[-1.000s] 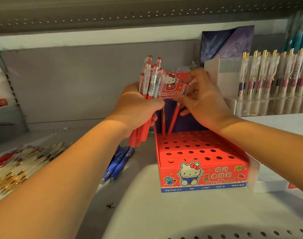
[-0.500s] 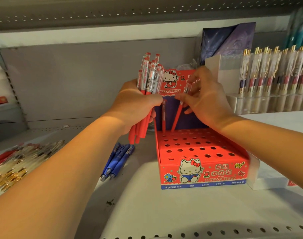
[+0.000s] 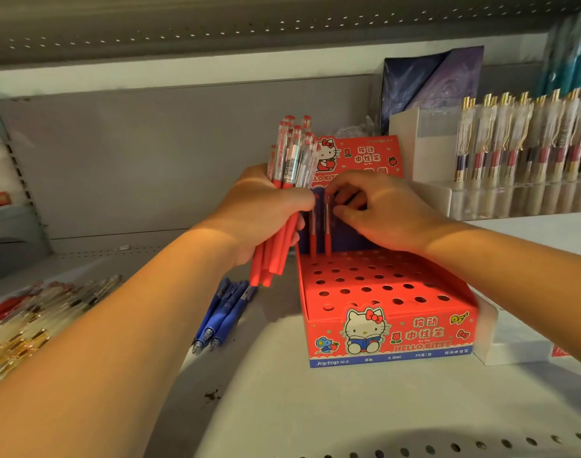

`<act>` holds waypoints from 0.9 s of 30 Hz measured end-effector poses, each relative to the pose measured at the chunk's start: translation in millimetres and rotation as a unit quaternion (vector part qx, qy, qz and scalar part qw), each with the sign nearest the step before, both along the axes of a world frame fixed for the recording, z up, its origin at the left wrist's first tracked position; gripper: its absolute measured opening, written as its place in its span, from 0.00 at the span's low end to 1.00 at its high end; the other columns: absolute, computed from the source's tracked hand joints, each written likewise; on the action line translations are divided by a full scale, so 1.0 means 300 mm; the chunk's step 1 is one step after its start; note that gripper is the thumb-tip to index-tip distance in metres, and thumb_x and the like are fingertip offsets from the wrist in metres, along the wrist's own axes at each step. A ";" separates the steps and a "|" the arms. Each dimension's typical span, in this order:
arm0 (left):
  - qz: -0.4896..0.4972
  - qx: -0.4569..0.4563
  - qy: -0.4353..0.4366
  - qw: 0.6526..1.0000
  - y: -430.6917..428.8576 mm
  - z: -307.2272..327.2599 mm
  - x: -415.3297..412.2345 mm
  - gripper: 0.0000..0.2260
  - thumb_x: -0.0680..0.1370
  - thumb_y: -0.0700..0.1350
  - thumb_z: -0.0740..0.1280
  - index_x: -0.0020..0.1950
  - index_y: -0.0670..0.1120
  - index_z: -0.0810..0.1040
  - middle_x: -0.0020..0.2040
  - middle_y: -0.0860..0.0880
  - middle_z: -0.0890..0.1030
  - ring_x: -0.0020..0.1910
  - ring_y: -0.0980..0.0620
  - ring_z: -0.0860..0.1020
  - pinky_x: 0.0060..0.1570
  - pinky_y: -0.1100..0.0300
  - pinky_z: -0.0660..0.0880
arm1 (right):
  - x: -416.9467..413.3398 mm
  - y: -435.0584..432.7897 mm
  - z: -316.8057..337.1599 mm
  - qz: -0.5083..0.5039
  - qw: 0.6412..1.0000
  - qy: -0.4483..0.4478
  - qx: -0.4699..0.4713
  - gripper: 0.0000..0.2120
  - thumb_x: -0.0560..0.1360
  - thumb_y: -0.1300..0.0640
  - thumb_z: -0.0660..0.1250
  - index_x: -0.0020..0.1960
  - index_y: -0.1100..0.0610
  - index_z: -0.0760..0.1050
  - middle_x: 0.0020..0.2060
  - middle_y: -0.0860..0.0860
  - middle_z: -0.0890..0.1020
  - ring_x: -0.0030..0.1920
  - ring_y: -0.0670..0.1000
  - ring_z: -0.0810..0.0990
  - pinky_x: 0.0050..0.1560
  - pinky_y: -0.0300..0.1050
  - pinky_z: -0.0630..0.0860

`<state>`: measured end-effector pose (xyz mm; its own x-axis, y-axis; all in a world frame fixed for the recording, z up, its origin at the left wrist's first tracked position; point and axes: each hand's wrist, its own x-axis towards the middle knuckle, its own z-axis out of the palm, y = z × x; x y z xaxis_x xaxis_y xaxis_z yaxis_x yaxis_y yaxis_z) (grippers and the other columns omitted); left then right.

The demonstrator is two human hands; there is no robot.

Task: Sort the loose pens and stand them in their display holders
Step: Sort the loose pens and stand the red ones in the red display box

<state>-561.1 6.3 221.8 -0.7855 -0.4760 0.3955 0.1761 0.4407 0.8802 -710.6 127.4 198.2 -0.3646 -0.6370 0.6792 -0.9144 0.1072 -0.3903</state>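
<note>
Head view. Pinching with right hand [image 3: 381, 209] the top of an upright red pen [image 3: 328, 238], seated in far row of red holder [image 3: 381, 292]. Gripping in left hand [image 3: 266, 213], just beside and to the left, a bundle of red pens [image 3: 292, 153], long axis near-vertical, tips down. Judged next: short reach left for another.

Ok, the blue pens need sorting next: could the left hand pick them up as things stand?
Probably not: the left hand grips a bundle of red pens, though the blue pens lie uncovered below it.
</note>
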 end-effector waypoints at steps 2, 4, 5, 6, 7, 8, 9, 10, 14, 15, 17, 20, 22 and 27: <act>-0.016 -0.001 -0.005 1.000 0.003 -0.003 -0.003 0.06 0.73 0.34 0.69 0.39 0.44 0.76 0.26 0.45 0.77 0.23 0.51 0.76 0.26 0.60 0.75 | 0.027 0.004 0.027 0.016 0.998 -0.040 -0.045 0.12 0.75 0.63 0.70 0.56 0.52 0.78 0.46 0.49 0.82 0.43 0.47 0.80 0.41 0.30 0.75; -0.035 0.001 -0.011 0.999 0.007 -0.008 -0.005 0.05 0.74 0.34 0.69 0.41 0.43 0.78 0.27 0.45 0.79 0.25 0.49 0.78 0.28 0.59 0.77 | 0.062 0.011 0.057 0.095 0.976 -0.167 -0.105 0.11 0.75 0.65 0.69 0.53 0.51 0.77 0.45 0.52 0.83 0.43 0.48 0.82 0.38 0.36 0.78; -0.044 0.004 -0.014 0.999 0.010 -0.009 -0.006 0.04 0.74 0.35 0.70 0.43 0.43 0.79 0.28 0.45 0.79 0.26 0.49 0.78 0.29 0.59 0.77 | 0.079 0.018 0.070 0.142 0.954 -0.232 -0.128 0.10 0.75 0.65 0.69 0.52 0.52 0.78 0.44 0.53 0.84 0.42 0.49 0.83 0.36 0.40 0.79; -0.052 0.008 -0.014 0.999 0.013 -0.009 -0.006 0.04 0.74 0.35 0.70 0.44 0.44 0.79 0.28 0.45 0.80 0.27 0.49 0.79 0.29 0.58 0.77 | 0.093 0.025 0.080 0.182 0.933 -0.279 -0.138 0.10 0.76 0.66 0.68 0.54 0.53 0.78 0.43 0.53 0.84 0.41 0.50 0.83 0.34 0.41 0.79; -0.059 0.013 -0.011 0.998 0.015 -0.009 -0.005 0.04 0.74 0.35 0.70 0.44 0.44 0.80 0.29 0.45 0.80 0.27 0.50 0.80 0.29 0.58 0.78 | 0.103 0.031 0.086 0.210 0.917 -0.308 -0.141 0.11 0.76 0.66 0.67 0.55 0.55 0.78 0.42 0.53 0.85 0.40 0.50 0.84 0.33 0.42 0.79; -0.064 0.018 -0.008 0.998 0.016 -0.009 -0.005 0.05 0.74 0.35 0.70 0.45 0.44 0.80 0.29 0.45 0.80 0.28 0.50 0.80 0.29 0.58 0.78 | 0.110 0.035 0.087 0.226 0.907 -0.325 -0.143 0.11 0.76 0.67 0.67 0.56 0.56 0.78 0.40 0.53 0.85 0.39 0.50 0.84 0.33 0.42 0.79; -0.067 0.023 -0.006 0.997 0.018 -0.008 -0.005 0.05 0.74 0.35 0.70 0.45 0.44 0.80 0.29 0.44 0.81 0.28 0.50 0.81 0.30 0.58 0.78 | 0.117 0.037 0.086 0.234 0.900 -0.337 -0.148 0.12 0.76 0.66 0.67 0.57 0.57 0.77 0.40 0.53 0.85 0.38 0.49 0.83 0.33 0.41 0.79; -0.069 0.027 -0.005 0.997 0.021 -0.008 -0.005 0.05 0.74 0.35 0.70 0.46 0.44 0.81 0.30 0.44 0.81 0.29 0.49 0.81 0.30 0.57 0.79 | 0.122 0.035 0.084 0.235 0.895 -0.346 -0.154 0.12 0.76 0.66 0.68 0.58 0.57 0.77 0.40 0.53 0.85 0.38 0.49 0.83 0.34 0.41 0.79; -0.077 0.061 0.012 0.995 0.032 -0.010 -0.006 0.05 0.74 0.33 0.69 0.47 0.42 0.81 0.34 0.41 0.83 0.33 0.46 0.84 0.31 0.54 0.81 | 0.128 0.032 0.083 0.246 0.880 -0.368 -0.173 0.10 0.77 0.67 0.66 0.56 0.58 0.77 0.42 0.53 0.85 0.42 0.49 0.85 0.42 0.42 0.81; -0.078 0.068 0.018 0.994 0.032 -0.009 -0.006 0.05 0.74 0.33 0.69 0.47 0.41 0.81 0.35 0.40 0.84 0.34 0.45 0.85 0.31 0.53 0.81 | 0.127 0.035 0.085 0.252 0.874 -0.376 -0.178 0.11 0.77 0.68 0.65 0.57 0.58 0.77 0.43 0.53 0.85 0.44 0.50 0.85 0.45 0.43 0.82; -0.073 0.077 0.030 0.994 0.030 -0.005 -0.005 0.06 0.75 0.34 0.69 0.49 0.42 0.81 0.39 0.40 0.85 0.38 0.45 0.86 0.33 0.52 0.82 | 0.125 0.036 0.089 0.250 0.862 -0.396 -0.193 0.14 0.78 0.71 0.62 0.61 0.60 0.75 0.44 0.55 0.85 0.45 0.53 0.85 0.47 0.45 0.82; -0.048 0.088 0.040 0.994 0.018 -0.003 -0.006 0.06 0.74 0.34 0.69 0.49 0.43 0.81 0.39 0.40 0.85 0.39 0.43 0.86 0.34 0.50 0.82 | 0.119 0.032 0.096 0.212 0.858 -0.414 -0.219 0.16 0.77 0.73 0.62 0.63 0.63 0.73 0.46 0.58 0.85 0.47 0.56 0.86 0.46 0.49 0.83; -0.017 0.080 0.044 0.996 0.010 -0.003 -0.009 0.06 0.73 0.34 0.69 0.46 0.43 0.80 0.38 0.41 0.85 0.38 0.43 0.86 0.34 0.49 0.82 | 0.104 0.037 0.103 0.178 0.864 -0.404 -0.244 0.13 0.77 0.71 0.63 0.60 0.63 0.74 0.46 0.57 0.85 0.45 0.54 0.86 0.44 0.49 0.83; 0.045 0.043 0.035 0.997 -0.009 -0.005 -0.013 0.04 0.72 0.37 0.70 0.41 0.46 0.79 0.26 0.49 0.79 0.26 0.53 0.80 0.30 0.58 0.78 | 0.066 0.048 0.098 0.094 0.916 -0.302 -0.248 0.10 0.77 0.70 0.64 0.52 0.57 0.74 0.43 0.54 0.84 0.41 0.49 0.86 0.39 0.43 0.82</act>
<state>-565.2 3.5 220.3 -0.7104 -0.5775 0.4023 0.2011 0.3812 0.9024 -690.7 141.9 227.5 -0.6846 -0.3947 0.6129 -0.4997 -0.3581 -0.7887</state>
